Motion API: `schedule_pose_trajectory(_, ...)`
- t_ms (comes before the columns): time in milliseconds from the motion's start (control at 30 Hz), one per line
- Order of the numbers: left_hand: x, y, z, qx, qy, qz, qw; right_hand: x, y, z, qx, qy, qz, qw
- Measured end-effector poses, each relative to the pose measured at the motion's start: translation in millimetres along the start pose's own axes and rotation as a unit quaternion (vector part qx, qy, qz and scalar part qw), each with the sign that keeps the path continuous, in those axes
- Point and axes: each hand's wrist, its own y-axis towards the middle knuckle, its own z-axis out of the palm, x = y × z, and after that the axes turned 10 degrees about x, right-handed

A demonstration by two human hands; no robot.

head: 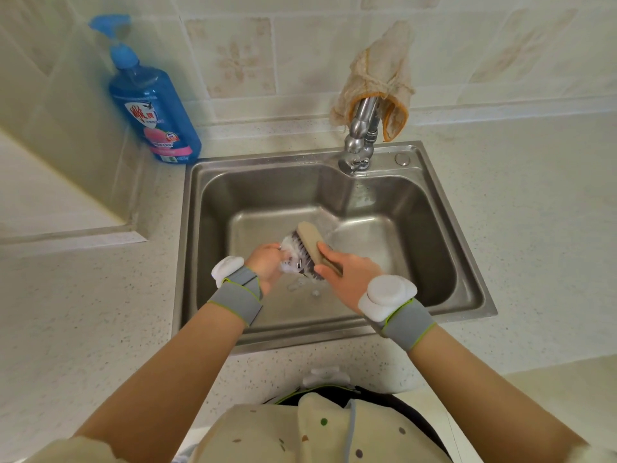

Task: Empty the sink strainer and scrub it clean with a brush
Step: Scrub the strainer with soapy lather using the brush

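Observation:
Over the steel sink (444, 202), my left hand (265, 264) grips the sink strainer (290, 262), which is foamy, blurred and mostly hidden by suds and bristles. My right hand (347, 274) is closed around the handle of a beige scrub brush (309, 240) with dark bristles. The bristles press against the strainer from the right. Both hands hang low in the basin, near its front middle. Foam drips onto the sink floor below them.
A blue pump bottle of dish soap (153, 105) stands on the speckled counter (83, 295) at the sink's back left corner. A chrome tap (362, 135) rises behind the sink, with a beige cloth (380, 71) draped over it. Tiled wall runs behind.

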Motion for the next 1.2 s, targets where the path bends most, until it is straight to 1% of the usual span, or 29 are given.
schedule_pose_trajectory(100, 0, -4, 3, 0.023, 0.013, -0.005, 1.000, -6, 8, -7, -0.018, 0.016, 0.035, 0.999)
schedule_pose_trajectory(233, 2, -1, 4, 0.013, 0.000, 0.012, 1.000, 0, -10, 1, 0.009, -0.015, -0.010, 1.000)
schedule_pose_trajectory(267, 3, 1, 4, 0.007, 0.007, 0.013, 1.000, -1, -8, 0, 0.005, -0.009, -0.009, 1.000)
schedule_pose_trajectory(400, -1, -9, 13, 0.015, 0.053, 0.022, 0.998, -12, 13, -10, -0.022, 0.052, 0.043, 0.997)
schedule_pose_trajectory(533, -5, -11, 10, 0.039, 0.006, 0.023, 0.999, -13, 5, -2, -0.021, 0.078, 0.016, 0.997)
schedule_pose_trajectory(667, -1, -12, 7, 0.021, 0.078, 0.056, 0.995, -16, 12, -7, -0.024, 0.103, 0.040, 0.994)
schedule_pose_trajectory(700, -1, -11, 8, 0.022, 0.108, 0.062, 0.992, -16, 12, -8, -0.024, 0.101, 0.043, 0.994)
schedule_pose_trajectory(800, -2, -13, 6, 0.020, 0.194, 0.080, 0.977, -12, 5, -3, -0.004, 0.068, 0.009, 0.998)
schedule_pose_trajectory(900, 0, -14, 6, 0.028, 0.253, 0.079, 0.964, -13, 10, -7, -0.010, 0.063, 0.024, 0.998)
schedule_pose_trajectory(967, 2, -12, 9, 0.026, 0.268, 0.081, 0.960, -14, 11, -7, -0.020, 0.059, 0.035, 0.997)
schedule_pose_trajectory(1067, 4, -10, 6, 0.019, 0.266, 0.084, 0.960, -6, 3, 4, -0.002, 0.022, 0.000, 1.000)
schedule_pose_trajectory(1100, 4, -9, 5, 0.016, 0.270, 0.082, 0.959, -5, 3, 5, -0.001, 0.019, 0.000, 1.000)
schedule_pose_trajectory(1200, 4, -8, 5, 0.024, 0.298, 0.078, 0.951, -10, 17, -6, -0.021, 0.044, 0.045, 0.998)
